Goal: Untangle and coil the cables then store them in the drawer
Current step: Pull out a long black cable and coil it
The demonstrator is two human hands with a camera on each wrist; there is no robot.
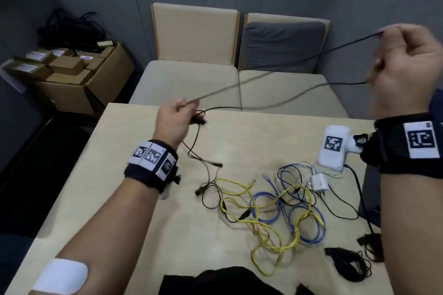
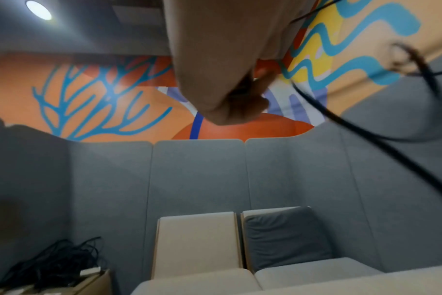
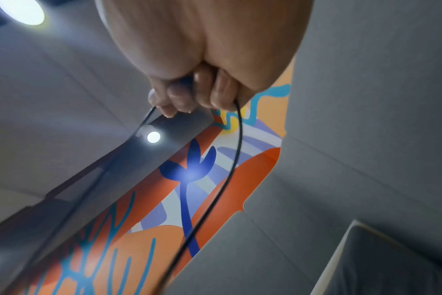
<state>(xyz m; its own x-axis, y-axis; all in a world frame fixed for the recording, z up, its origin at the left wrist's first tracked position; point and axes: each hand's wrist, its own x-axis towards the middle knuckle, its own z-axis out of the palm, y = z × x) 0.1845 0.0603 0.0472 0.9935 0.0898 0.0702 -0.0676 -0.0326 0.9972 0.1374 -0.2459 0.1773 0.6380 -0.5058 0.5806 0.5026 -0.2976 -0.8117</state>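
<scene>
The person's left hand (image 1: 173,120) is raised over the far left part of the table (image 1: 134,199), its grip curled tight around a thin black cable (image 1: 282,70). The right hand (image 1: 405,72) is lifted higher, off the far right corner of the table, and its grip is also clamped on the same black cable; the right wrist view shows the fingers (image 3: 179,95) folded over it, with one strand leaving each side of the fist. Between the two hands the cable runs in two lines above the table's far edge, the upper one pulled nearly straight, the lower one sagging. From the left hand more black cable hangs down to the table and leads into a tangle near the table's middle, where a yellow cable (image 1: 263,230) and a blue cable (image 1: 309,220) lie looped over each other. A white charger (image 1: 317,183) sits just right of the tangle. A coiled black bundle (image 1: 347,264) lies at the table's near right corner.
</scene>
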